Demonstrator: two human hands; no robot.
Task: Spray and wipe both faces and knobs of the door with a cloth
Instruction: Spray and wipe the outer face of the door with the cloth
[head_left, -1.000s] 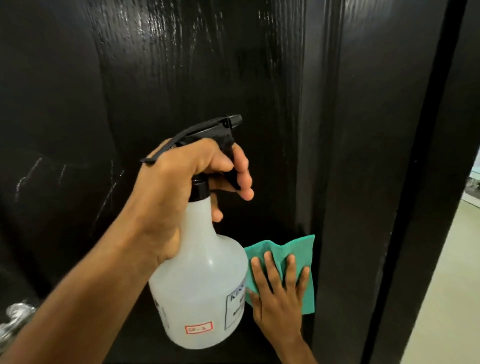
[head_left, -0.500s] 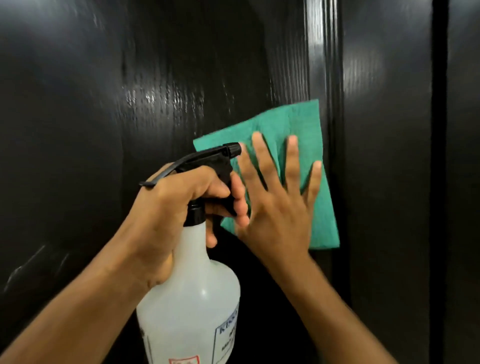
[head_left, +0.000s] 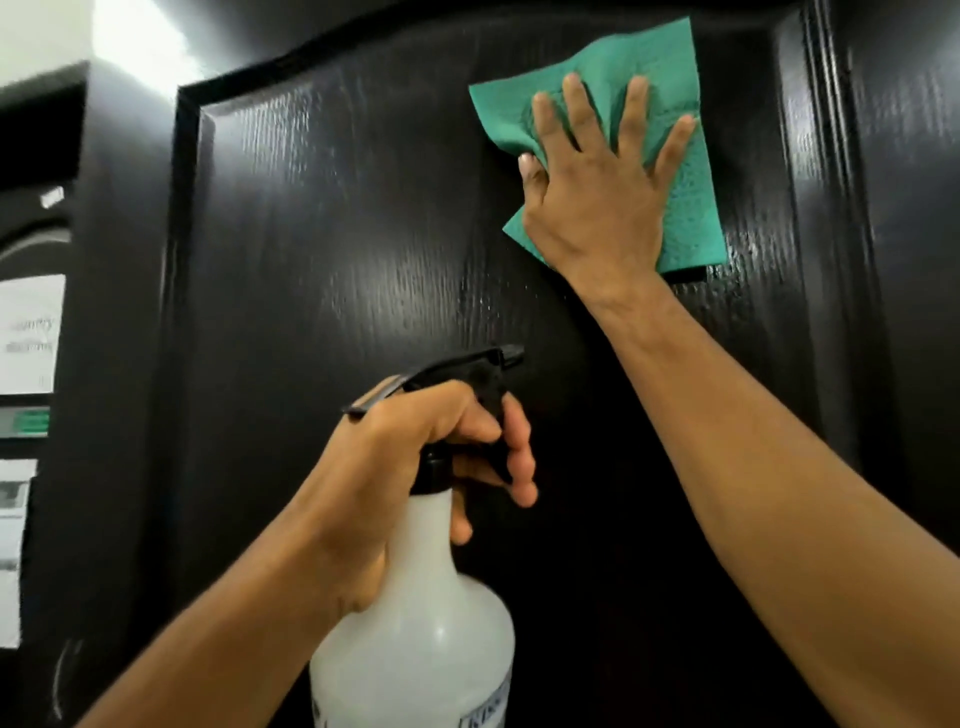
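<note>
The glossy black door (head_left: 337, 249) fills the view, its recessed panel framed by a raised moulding. A green cloth (head_left: 675, 78) lies flat against the panel's upper right corner. My right hand (head_left: 597, 176) presses it there with straight, spread fingers. Lower down, my left hand (head_left: 405, 467) grips the neck of a white spray bottle (head_left: 415, 639) with a black trigger head, fingers curled over the trigger, nozzle facing the door. No knob is in view.
White papers or notices (head_left: 26, 332) hang on the surface left of the door. The black door frame (head_left: 904, 208) runs down the right side. A bright ceiling patch shows at the top left.
My right hand has slid the cloth up the door, from low beside the bottle to the panel's top right corner. My view has tilted upward. The left hand keeps its grip on the bottle.
</note>
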